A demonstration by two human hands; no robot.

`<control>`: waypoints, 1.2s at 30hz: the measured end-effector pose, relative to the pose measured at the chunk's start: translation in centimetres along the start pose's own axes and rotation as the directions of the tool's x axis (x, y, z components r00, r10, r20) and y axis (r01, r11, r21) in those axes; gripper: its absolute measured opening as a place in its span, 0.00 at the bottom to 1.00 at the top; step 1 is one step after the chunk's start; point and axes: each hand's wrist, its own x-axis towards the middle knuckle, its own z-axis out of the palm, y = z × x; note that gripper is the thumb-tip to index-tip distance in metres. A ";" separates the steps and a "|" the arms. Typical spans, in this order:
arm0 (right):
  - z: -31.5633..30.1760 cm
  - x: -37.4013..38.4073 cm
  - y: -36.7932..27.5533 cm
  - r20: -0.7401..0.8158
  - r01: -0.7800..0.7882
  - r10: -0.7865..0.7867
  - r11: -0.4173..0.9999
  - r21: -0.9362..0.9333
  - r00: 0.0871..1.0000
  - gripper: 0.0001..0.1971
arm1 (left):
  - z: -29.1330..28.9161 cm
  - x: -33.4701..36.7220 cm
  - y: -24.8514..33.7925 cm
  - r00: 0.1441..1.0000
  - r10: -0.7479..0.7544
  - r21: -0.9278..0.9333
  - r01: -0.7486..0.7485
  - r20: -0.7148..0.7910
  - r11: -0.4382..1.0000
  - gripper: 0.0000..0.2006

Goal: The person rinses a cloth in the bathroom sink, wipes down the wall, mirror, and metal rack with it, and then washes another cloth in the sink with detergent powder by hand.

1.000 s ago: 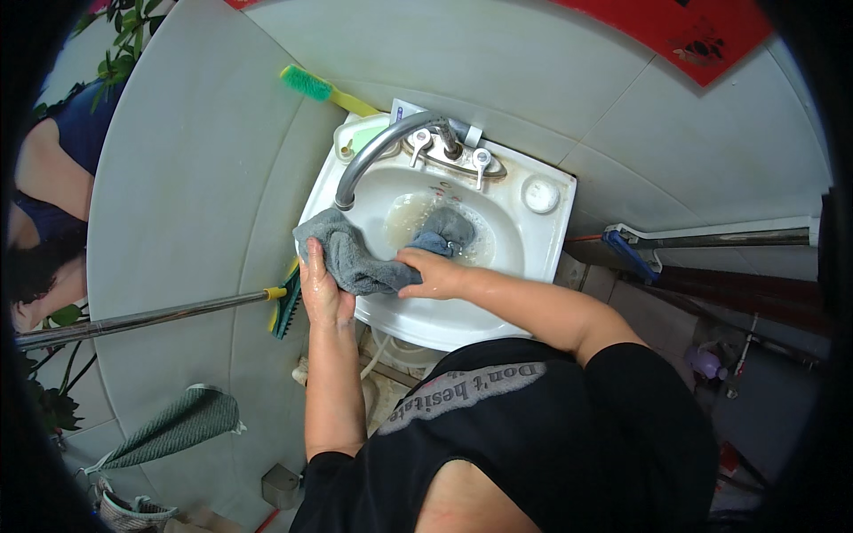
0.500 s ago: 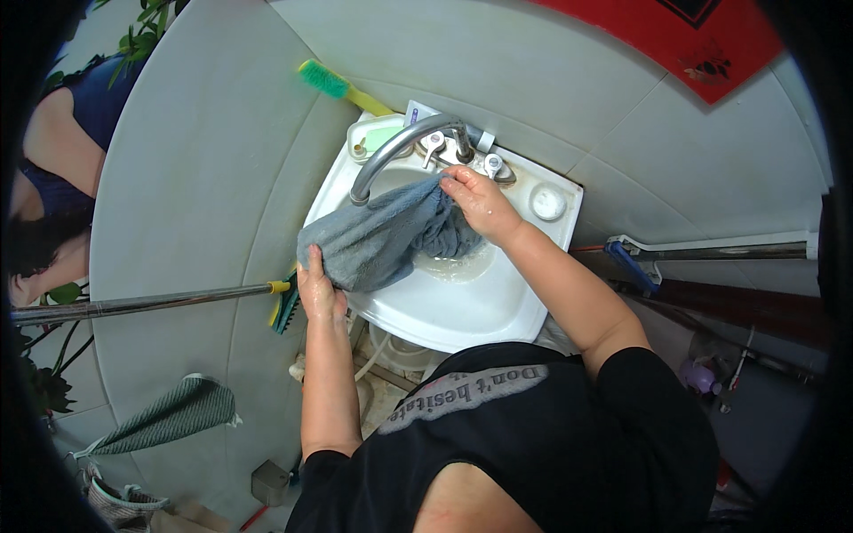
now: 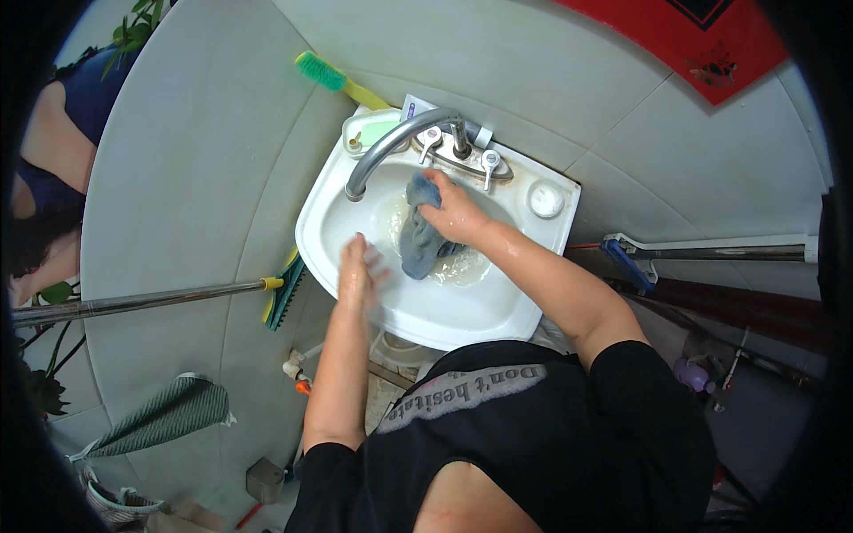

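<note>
A wet grey-blue cloth hangs bunched in the basin of the white sink, its lower part at the shallow water. My right hand is closed on the cloth's upper end, near the taps. My left hand hovers over the sink's left front side, apart from the cloth. Its fingers are stretched out, partly blurred by motion, and hold nothing. The curved metal faucet arches over the basin, left of the cloth.
A soap dish and a green-bristled brush are at the back left. A round white container sits on the sink's right corner. At left, a long-handled squeegee brush leans close to the sink. A wall-side pole runs at right.
My left hand has let go of the cloth and moved slightly right. The cloth, spread between both hands before, now hangs bunched from my right hand, lower in the basin.
</note>
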 end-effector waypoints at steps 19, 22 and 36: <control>4.6 -3.3 2.3 0.122 -0.232 0.249 0.963 -0.140 0.961 0.18 | 5.8 -1.1 -3.6 0.981 -0.185 -0.471 0.138 -0.055 0.871 0.18; 4.5 -2.8 4.7 -0.051 -0.383 0.384 0.924 0.021 0.922 0.19 | 4.9 0.3 -4.7 0.995 -0.086 -0.534 0.099 0.049 0.839 0.19; 5.0 -4.9 -0.6 -0.013 0.082 -0.081 0.992 0.094 0.997 0.11 | 4.2 -0.4 -3.8 0.997 -0.005 -0.508 0.044 0.078 0.860 0.15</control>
